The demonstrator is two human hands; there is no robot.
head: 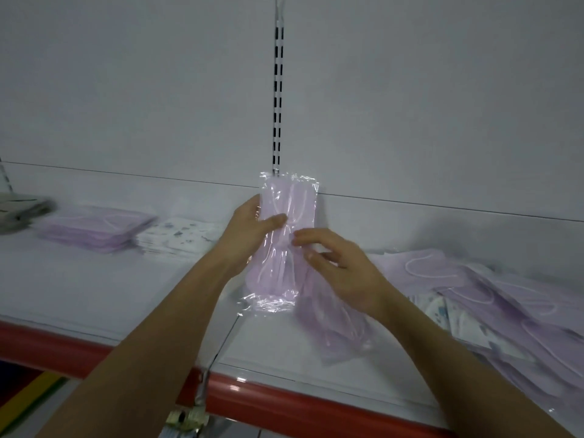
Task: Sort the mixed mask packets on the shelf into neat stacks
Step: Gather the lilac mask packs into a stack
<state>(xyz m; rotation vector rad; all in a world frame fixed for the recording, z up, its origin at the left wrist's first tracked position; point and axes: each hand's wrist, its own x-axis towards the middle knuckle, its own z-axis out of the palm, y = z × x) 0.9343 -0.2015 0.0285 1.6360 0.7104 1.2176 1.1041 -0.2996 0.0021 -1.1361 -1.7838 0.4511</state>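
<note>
Lilac mask packet (284, 235) upright, lengthwise vertical

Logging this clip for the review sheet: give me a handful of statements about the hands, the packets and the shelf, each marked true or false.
1. The left hand holds a pink mask packet upright above the shelf. True.
2. The right hand rests flat on the shelf, far from the packet. False: its fingertips touch the held packet.
3. A neat pink stack lies at the left of the shelf. True.
4. A patterned white stack lies beside the pink stack. True.
5. The packets at the right are already neatly stacked. False: they lie in a loose, overlapping pile.
6. The shelf's front edge is blue. False: the edge is red.
</note>
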